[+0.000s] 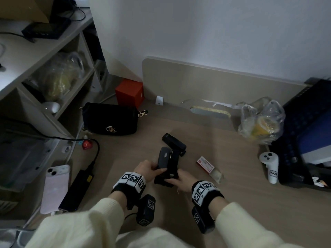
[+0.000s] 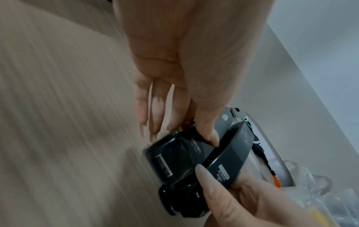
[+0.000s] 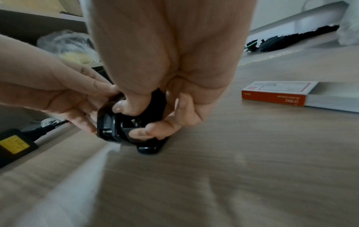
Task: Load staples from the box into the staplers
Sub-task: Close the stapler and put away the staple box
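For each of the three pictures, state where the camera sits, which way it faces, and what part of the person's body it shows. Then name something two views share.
Head: on the head, looking down at the desk; both hands and sleeves show.
Left wrist: along the left hand toward the stapler.
Right wrist: along the right hand gripping the stapler's rear; the staple box lies beyond.
Shared: the stapler, both hands.

You're at a cluttered home-office corner: wood-grain tabletop (image 1: 232, 176) against a white wall, open shelving (image 1: 53, 56) upper left, handbag (image 1: 110, 121), phone (image 1: 54, 187), keyboard (image 1: 302, 133) at right.
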Demonstrator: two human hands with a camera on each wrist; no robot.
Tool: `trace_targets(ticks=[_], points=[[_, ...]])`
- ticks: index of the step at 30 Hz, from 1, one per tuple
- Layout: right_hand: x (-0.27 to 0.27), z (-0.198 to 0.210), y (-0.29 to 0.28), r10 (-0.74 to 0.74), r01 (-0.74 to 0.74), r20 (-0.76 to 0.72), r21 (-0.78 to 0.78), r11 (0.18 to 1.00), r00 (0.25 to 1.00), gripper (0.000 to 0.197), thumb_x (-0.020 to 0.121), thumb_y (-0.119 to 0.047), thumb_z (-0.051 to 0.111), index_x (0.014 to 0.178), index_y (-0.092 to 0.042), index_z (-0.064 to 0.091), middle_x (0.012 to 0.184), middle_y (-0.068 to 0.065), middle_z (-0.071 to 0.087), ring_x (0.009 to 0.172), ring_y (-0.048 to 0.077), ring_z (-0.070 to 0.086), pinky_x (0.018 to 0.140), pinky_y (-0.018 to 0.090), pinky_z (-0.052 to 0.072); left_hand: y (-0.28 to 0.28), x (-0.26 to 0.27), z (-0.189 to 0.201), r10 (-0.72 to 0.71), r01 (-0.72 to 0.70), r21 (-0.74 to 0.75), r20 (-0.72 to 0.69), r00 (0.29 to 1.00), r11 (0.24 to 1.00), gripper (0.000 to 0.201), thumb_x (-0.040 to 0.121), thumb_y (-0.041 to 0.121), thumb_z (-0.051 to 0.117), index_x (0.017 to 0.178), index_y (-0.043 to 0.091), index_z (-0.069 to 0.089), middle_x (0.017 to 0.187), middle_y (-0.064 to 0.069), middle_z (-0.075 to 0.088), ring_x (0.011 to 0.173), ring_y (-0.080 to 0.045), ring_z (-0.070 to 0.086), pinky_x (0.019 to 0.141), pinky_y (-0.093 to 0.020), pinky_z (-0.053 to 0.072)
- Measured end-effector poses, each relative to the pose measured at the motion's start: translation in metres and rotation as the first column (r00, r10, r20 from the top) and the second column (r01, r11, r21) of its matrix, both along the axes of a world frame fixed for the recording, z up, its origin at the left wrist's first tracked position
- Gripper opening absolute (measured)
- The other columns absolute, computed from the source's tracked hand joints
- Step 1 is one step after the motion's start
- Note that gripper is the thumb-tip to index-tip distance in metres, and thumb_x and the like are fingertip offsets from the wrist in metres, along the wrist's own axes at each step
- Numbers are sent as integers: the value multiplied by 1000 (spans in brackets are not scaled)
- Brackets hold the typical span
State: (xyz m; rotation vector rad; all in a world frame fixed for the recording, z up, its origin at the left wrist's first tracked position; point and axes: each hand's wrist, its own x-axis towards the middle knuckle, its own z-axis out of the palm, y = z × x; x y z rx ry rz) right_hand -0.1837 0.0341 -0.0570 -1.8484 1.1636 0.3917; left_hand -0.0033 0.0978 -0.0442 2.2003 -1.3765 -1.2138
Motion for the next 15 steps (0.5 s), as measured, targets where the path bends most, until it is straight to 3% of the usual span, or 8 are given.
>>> trace_targets(ticks=[2, 4, 10, 13, 15], points=[[0, 2, -3, -9, 9, -5, 2, 1000, 1000, 54, 87, -53, 57, 116, -8, 48, 98, 5, 60, 78, 16, 60, 59, 21, 43, -3, 1, 1, 10, -10, 1, 1, 1000, 1000, 28, 86, 52, 62, 74, 26, 65, 59, 11, 57, 57, -5, 53, 52, -19, 37], [2, -1, -7, -1, 1, -3, -8, 1000, 1000, 56, 86, -55, 57, 117, -8, 48, 105, 8, 63, 88, 21, 63, 68, 25, 47, -7, 3, 2, 8, -8, 8, -10, 1000, 1000, 29, 87, 52, 61, 73, 26, 64, 59, 11, 56, 56, -4, 52, 51, -19, 36], [4, -3, -12, -12, 14, 24, -53, 999, 1000, 63, 82, -60, 57, 123, -12, 48, 115, 7, 63, 100, 23, 62, 87, 38, 51, -16, 7, 5, -1, 1, 26, -20, 1000, 1000, 35, 87, 52, 60, 89, 19, 72, 64, 10, 59, 64, -7, 57, 54, -18, 40], [0, 4, -18, 5, -3, 31, -51, 999, 1000, 70, 75, -73, 53, 119, -19, 53, 103, 1, 68, 87, 17, 66, 81, 37, 55, -19, 7, 8, -3, 4, 47, -22, 1000, 999, 37, 88, 54, 57, 80, 19, 69, 65, 8, 61, 66, -10, 60, 57, -21, 42], [-4, 15, -24, -7, 9, 52, -39, 999, 999, 64, 76, -78, 45, 105, -22, 58, 82, -2, 68, 67, 14, 67, 68, 32, 56, -20, 5, 10, 28, -26, 52, -27, 999, 998, 42, 90, 57, 52, 72, 21, 66, 66, 5, 63, 66, -11, 62, 60, -23, 46]])
